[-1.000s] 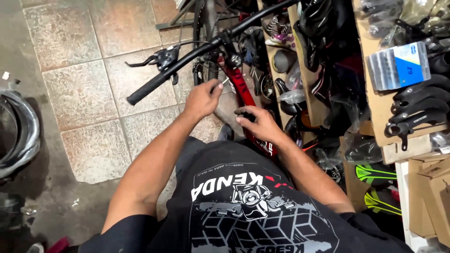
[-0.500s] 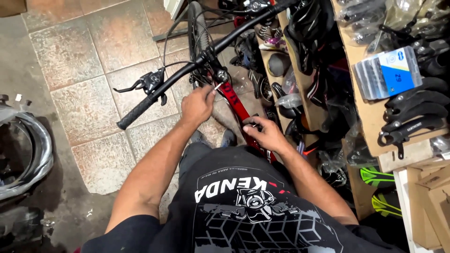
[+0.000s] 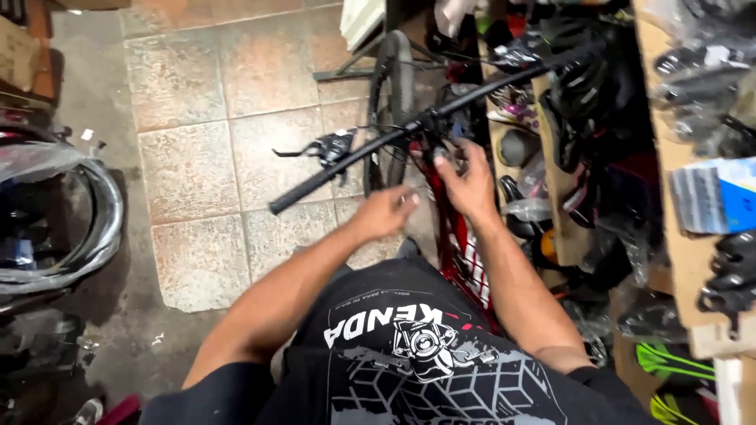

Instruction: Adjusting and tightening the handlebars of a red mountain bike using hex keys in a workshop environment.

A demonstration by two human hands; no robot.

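Black handlebar (image 3: 378, 153) crosses view; right hand (image 3: 465, 182) touches red frame (image 3: 450, 228) just below handlebar, left hand (image 3: 386, 212) near, below handlebar, fingers curled.

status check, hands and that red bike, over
Left hand open, hanging below the black handlebar. Right hand at the stem, fingers loosely curled on the red bicycle frame. Nothing between hands and bar.

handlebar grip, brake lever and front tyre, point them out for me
handlebar grip (image 3: 303, 189), head view, middle of the black rubber sleeve
brake lever (image 3: 293, 153), head view, on the thin black blade left of its clamp
front tyre (image 3: 391, 79), head view, upper tread above the bar
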